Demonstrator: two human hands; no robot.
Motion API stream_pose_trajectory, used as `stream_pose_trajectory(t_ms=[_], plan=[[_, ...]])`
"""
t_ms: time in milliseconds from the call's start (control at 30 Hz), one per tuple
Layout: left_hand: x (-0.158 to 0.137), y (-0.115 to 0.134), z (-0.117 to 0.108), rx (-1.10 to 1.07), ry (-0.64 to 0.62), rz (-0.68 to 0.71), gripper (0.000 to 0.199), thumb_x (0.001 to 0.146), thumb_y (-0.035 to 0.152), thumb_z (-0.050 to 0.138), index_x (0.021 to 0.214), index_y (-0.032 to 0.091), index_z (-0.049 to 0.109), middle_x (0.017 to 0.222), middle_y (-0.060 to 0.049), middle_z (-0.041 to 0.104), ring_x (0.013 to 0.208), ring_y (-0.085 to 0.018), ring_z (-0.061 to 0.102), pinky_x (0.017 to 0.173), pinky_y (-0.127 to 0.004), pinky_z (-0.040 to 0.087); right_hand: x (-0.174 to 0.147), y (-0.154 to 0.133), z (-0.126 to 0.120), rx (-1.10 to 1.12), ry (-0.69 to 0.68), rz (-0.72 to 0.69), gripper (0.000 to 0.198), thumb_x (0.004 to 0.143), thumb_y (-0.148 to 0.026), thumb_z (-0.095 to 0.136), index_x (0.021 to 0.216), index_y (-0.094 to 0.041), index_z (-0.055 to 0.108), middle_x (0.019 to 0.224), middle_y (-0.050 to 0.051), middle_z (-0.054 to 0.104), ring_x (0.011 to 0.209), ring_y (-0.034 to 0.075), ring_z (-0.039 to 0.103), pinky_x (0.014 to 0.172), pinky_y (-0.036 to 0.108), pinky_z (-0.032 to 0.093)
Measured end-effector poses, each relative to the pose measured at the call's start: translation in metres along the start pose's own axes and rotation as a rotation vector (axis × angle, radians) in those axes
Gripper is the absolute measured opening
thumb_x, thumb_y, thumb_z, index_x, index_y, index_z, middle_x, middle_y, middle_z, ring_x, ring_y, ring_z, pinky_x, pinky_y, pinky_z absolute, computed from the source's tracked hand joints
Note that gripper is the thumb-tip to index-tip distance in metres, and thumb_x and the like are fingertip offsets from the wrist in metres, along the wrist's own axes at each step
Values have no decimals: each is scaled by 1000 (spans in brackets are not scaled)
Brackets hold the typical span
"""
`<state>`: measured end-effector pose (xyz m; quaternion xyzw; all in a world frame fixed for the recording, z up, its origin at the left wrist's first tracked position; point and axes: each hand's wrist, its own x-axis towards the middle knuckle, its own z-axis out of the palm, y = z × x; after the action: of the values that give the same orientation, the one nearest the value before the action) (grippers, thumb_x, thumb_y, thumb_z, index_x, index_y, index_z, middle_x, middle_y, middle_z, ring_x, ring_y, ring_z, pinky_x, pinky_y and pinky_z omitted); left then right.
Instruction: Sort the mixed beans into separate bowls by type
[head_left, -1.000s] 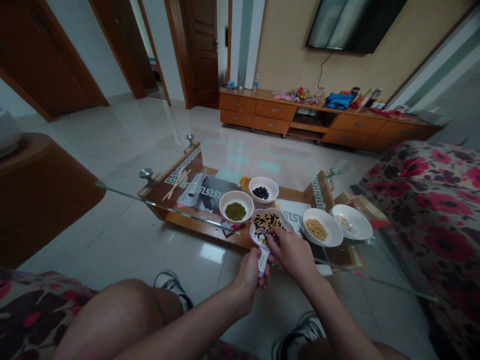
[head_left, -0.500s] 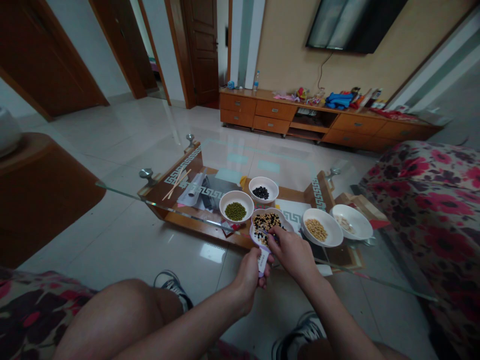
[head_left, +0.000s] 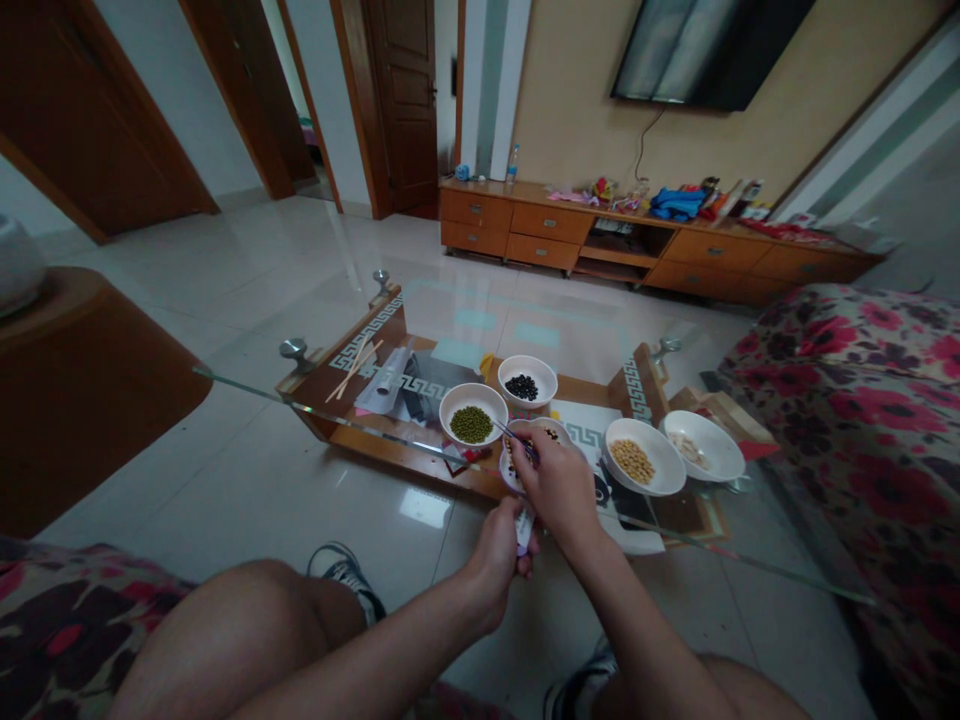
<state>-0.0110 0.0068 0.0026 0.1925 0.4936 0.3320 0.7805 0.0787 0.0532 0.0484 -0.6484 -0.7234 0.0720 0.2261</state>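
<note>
My left hand (head_left: 504, 545) is closed round the handle (head_left: 524, 527) of a lilac-rimmed, scalloped dish (head_left: 508, 480) with mixed black and tan beans in it. My right hand (head_left: 559, 480) pinches slim metal tweezers (head_left: 511, 432), pointing left over the dish toward the rim of a white bowl (head_left: 448, 420) of green mung beans (head_left: 472, 425); whether a bean is in the tips is too small to tell. Right hand and wrist cover much of the dish. Behind stands a white bowl (head_left: 545, 365) of black beans (head_left: 521, 387). To the right is a white bowl (head_left: 670, 474) of soybeans (head_left: 632, 460).
Another white bowl (head_left: 724, 450) with pale pieces stands at the far right. All rest on a glass-topped coffee table (head_left: 315, 408). Wooden chopsticks (head_left: 352, 372) lie at its left. A flowered sofa (head_left: 885, 440) is on the right, and a long cabinet (head_left: 547, 225) runs along the wall.
My right hand has moved left and slightly up with the tweezers, from within the dish to beside the mung bean bowl. My left hand holds the dish in the same place.
</note>
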Motion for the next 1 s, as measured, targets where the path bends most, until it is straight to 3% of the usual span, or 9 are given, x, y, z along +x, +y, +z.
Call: stream_pose_trajectory(t_ms=[233,500,733,833,933,1000], plan=[[-2,3,-2,7,-33,-9,36,84,36,31,76,15,60,50,4,44,38,-8,29,45,-25,25,-8,19,-15,-161,-99,207,24,92,-42,46,98,-26,63,82,2,71,74,19,65,57,27,31],[0,2,-2,7,-38,-10,37,86,37,31,77,15,60,50,4,45,38,-8,30,45,-24,25,-22,35,-14,-300,-207,45,22,91,-35,50,87,-20,65,85,7,69,85,22,60,72,31,34],[1,0,-3,7,-39,4,34,85,35,33,76,15,59,49,4,44,37,-8,29,44,-24,24,-19,34,-10,-257,-232,5,17,89,-32,55,85,-21,66,90,6,70,89,22,58,72,31,34],[0,0,-4,7,-48,11,34,83,35,34,77,14,60,49,4,44,37,-8,29,44,-24,25,-22,43,-8,-159,-159,-17,17,90,-33,55,87,-20,66,86,6,69,84,20,59,71,29,36],[0,0,-5,17,-35,20,34,82,36,35,79,14,60,49,4,45,37,-8,29,44,-24,25,-31,54,-15,-35,40,-69,21,92,-35,52,89,-19,65,81,6,66,78,18,57,72,29,37],[0,0,-5,25,-31,24,34,81,37,35,79,14,60,49,4,45,38,-8,30,44,-24,25,-42,61,-23,19,124,-96,24,92,-35,52,79,-18,62,72,3,62,70,16,54,68,27,36]])
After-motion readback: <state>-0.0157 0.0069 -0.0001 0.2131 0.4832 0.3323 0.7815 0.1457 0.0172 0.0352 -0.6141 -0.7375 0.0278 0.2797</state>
